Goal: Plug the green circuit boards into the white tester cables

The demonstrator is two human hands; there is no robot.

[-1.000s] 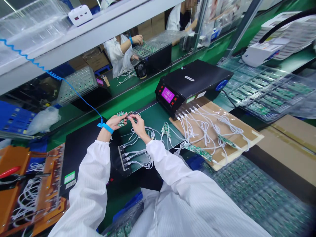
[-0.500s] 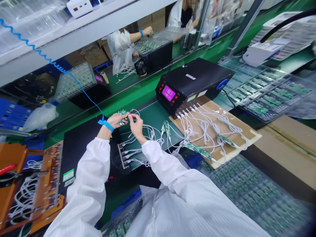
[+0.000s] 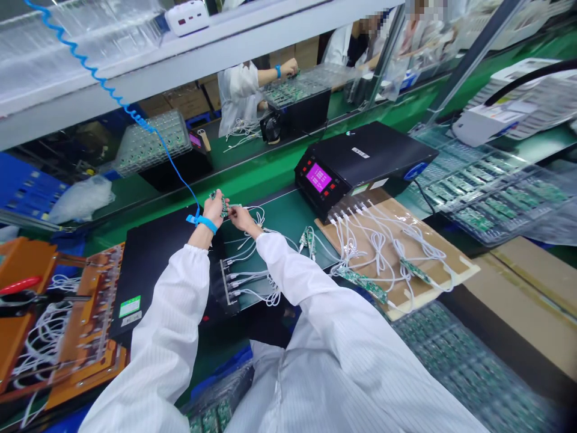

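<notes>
My left hand, with a blue wrist strap on a coiled blue cord, grips a small stack of green circuit boards above the green mat. My right hand pinches the plug of a white cable right beside those boards. More white cables run from a black box under my forearms. Two loose boards lie on the mat to the right of my right arm.
A black tester with a pink screen stands at the right, its white cables and boards spread over a cardboard sheet. Clear trays of boards sit far right. An orange fixture is at left. Other people work across the belt.
Both hands moved slightly away from me and closer together, the left hand turning its back to the camera. The view shifted, sliding the bench rightward and down in the picture.
</notes>
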